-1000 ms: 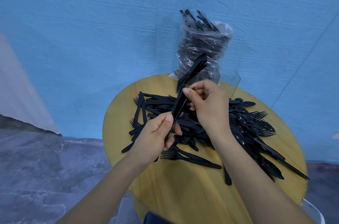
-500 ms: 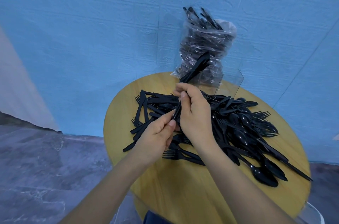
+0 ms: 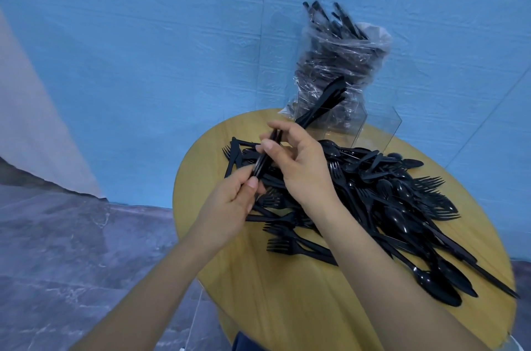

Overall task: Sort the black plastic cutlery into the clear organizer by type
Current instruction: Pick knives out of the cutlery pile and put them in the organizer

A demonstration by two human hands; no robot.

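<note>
While a small bundle of black knives (image 3: 313,115) is held slanting toward 1 o'clock above the round tabletop (image 3: 287,299), its lower end is pinched between thumb and fingers of the left hand (image 3: 230,207). Its middle is gripped by the curled fingers (image 3: 268,146) of the right hand (image 3: 301,167). Blade tips are seen against the clear organizer (image 3: 376,129); loose cutlery (image 3: 388,207) is heaped toward 3 o'clock.
</note>
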